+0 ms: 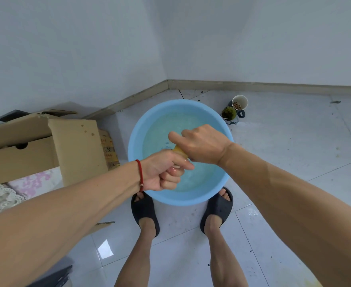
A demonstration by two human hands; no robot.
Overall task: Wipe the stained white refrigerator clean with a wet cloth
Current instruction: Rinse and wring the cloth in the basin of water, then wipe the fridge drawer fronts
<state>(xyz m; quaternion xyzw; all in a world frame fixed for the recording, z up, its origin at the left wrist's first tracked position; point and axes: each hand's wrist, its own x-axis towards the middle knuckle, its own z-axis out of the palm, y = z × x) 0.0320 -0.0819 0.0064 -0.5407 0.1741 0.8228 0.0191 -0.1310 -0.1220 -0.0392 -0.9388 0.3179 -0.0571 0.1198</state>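
Yellow wet cloth (179,151), twisted tight, sits clamped between her left hand (164,172) and right hand (201,145) above the round blue plastic basin (135,141). Twisting off-centre could send drips past the basin's rim, leaving the tiled floor (294,141) slick.

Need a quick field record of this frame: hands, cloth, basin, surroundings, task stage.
left hand: grips one end of the cloth
right hand: grips the other end
cloth: yellow, held between both fists above the basin
basin: blue, holds water, on the tiled floor in front of the feet
nearby: cardboard box at left, two cups behind the basin
refrigerator: not in view
stage: wetting or wringing; wiping not started
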